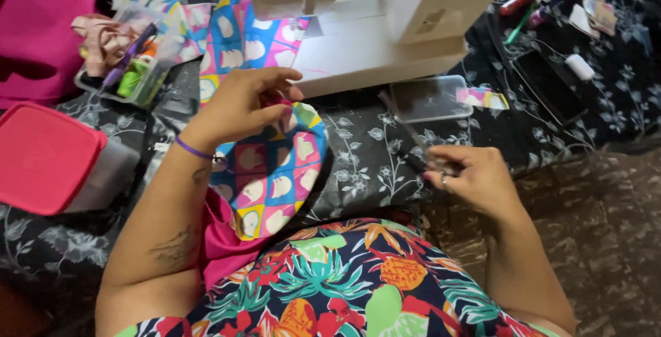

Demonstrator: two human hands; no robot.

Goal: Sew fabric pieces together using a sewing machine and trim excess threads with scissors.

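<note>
The sewing machine (385, 13) is cut off by the top edge. The right hand (475, 178) blurs around a thin dark tool, unidentifiable. The pink lid (41, 158) runs off the left edge.

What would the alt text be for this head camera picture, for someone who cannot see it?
Seen from above, a person's left hand grips the edge of a colourful patchwork fabric piece while the right hand holds a thin dark tool, blurred. A white sewing machine stands beyond them on a dark flowered cloth, with a red-lidded box on the left.
</note>
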